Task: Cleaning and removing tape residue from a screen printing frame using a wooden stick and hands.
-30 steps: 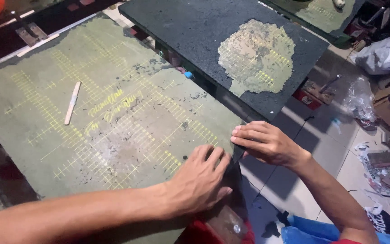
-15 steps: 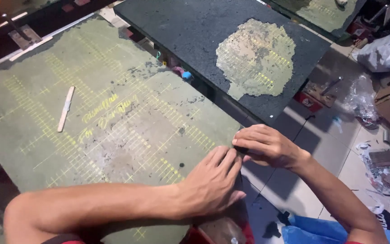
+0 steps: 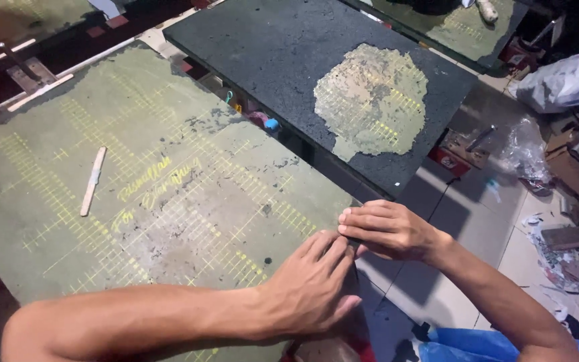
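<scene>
A large worn green cutting mat (image 3: 169, 201) with a yellow grid covers the board in front of me. My left hand (image 3: 309, 288) lies flat on the mat's near right part, fingers together, with nothing in it. My right hand (image 3: 387, 231) sits at the mat's right corner with its fingers curled over the edge; the thumb is hidden underneath. The fingertips of the two hands touch at that corner. A pale flat wooden stick (image 3: 93, 181) lies on the mat, far to the left of both hands.
A dark stone-like slab (image 3: 269, 60) with a patch of peeled green mat (image 3: 370, 100) stands behind, across a narrow gap. Tiled floor lies to the right, with a plastic bag (image 3: 524, 151), paper scraps and boxes. Blue cloth (image 3: 464, 348) is below my right arm.
My left hand has slid up and to the right along the mat until its fingertips meet the right hand. The right hand has stayed at the corner.
</scene>
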